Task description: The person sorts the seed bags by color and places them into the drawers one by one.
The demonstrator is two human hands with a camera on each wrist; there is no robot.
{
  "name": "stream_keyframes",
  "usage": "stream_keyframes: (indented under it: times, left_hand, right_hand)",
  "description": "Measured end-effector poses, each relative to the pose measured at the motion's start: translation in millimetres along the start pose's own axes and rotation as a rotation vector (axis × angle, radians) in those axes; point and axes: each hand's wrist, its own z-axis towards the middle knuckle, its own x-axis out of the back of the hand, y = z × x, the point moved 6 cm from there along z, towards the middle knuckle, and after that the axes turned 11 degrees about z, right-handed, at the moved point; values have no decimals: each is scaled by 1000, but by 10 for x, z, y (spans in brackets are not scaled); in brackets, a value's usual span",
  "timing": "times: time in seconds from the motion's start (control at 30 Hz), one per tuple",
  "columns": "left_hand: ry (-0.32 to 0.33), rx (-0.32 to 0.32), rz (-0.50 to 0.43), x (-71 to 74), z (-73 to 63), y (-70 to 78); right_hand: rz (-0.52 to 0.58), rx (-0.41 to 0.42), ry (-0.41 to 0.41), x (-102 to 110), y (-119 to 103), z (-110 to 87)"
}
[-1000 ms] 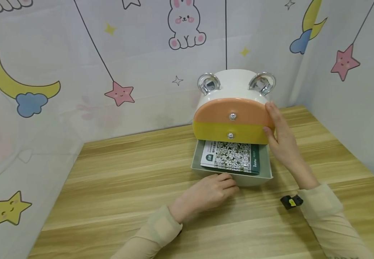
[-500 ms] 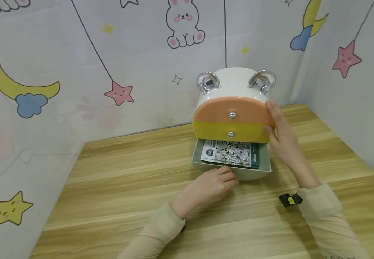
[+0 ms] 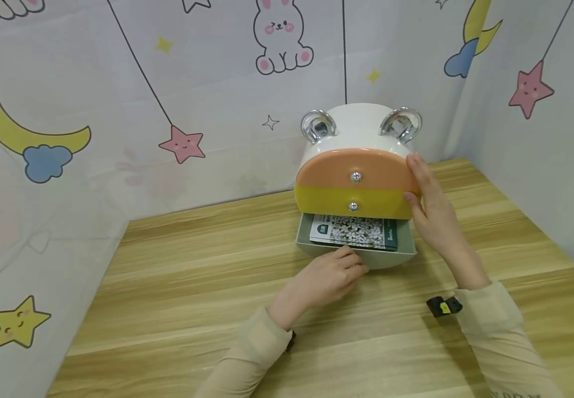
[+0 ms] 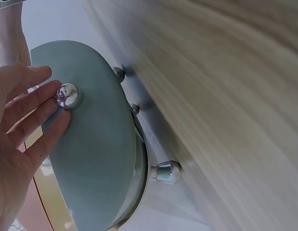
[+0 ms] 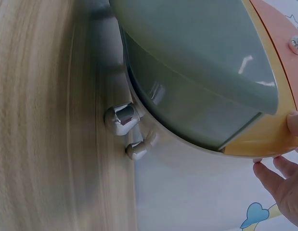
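A small round-topped drawer cabinet (image 3: 326,168) has an orange drawer front above a yellow one, both closed. Below them a grey-green drawer (image 3: 391,260) is partly pulled out. Flat printed packets (image 3: 356,231) with white flowers lie in it. My left hand (image 3: 328,276) is at this drawer's front; in the left wrist view its extended fingertips touch the silver knob (image 4: 68,96) and the drawer face. My right hand (image 3: 436,221) holds the cabinet's right edge, thumb on the yellow front and fingers along the side.
The cabinet stands on silver feet (image 5: 122,118) on a wood-grain table (image 3: 192,293), close to the patterned wall cloth (image 3: 232,110). Two silver ring-shaped ears (image 3: 401,126) top it. A black wrist strap piece (image 3: 443,305) juts out beside my right cuff.
The grey-green drawer has slid farther into the cabinet, covering more of the packets. My left hand has moved forward with it. My right hand keeps its place on the side.
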Motion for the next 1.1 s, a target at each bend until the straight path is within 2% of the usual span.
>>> stream_keyframes:
  times: [0.27, 0.63, 1.1]
  left_hand:
    - [-34, 55, -56, -69, 5, -32]
    - [-29, 111, -115, -121, 88, -105]
    - [-48, 150, -151, -184, 155, -173]
  right_hand:
    - [-12, 15, 7, -16, 12, 2]
    - [-11, 4, 10, -15, 16, -3]
    - [-14, 0, 12, -16, 18, -9]
